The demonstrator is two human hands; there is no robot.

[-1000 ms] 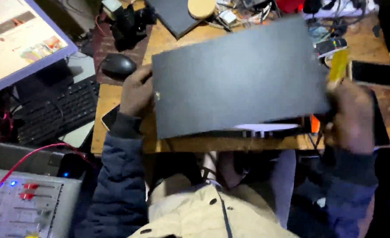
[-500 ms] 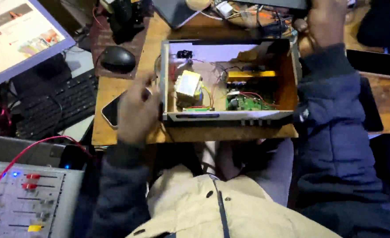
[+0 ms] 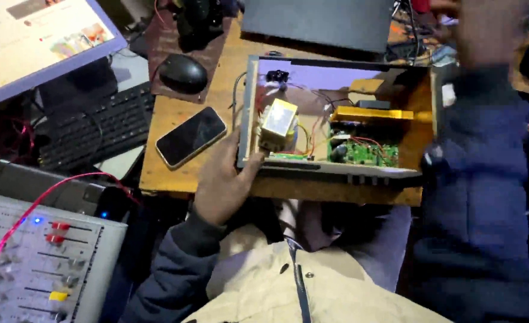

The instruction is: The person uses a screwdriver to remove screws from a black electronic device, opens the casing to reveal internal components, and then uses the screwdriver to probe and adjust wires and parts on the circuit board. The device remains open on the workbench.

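Green circuit board [image 3: 365, 153], yellow transformer [image 3: 278, 121], black phone [image 3: 191, 136].

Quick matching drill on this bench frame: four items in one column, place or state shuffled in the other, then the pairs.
Items:
1. smartphone
2. computer mouse
3. yellow transformer
4. green circuit board

Places or states:
A. right part of the open chassis
B. face up on the wooden desk, beside the left hand
C. on a dark pad past the phone
D. left part of the open chassis

Pairs: 1-B, 2-C, 3-D, 4-A
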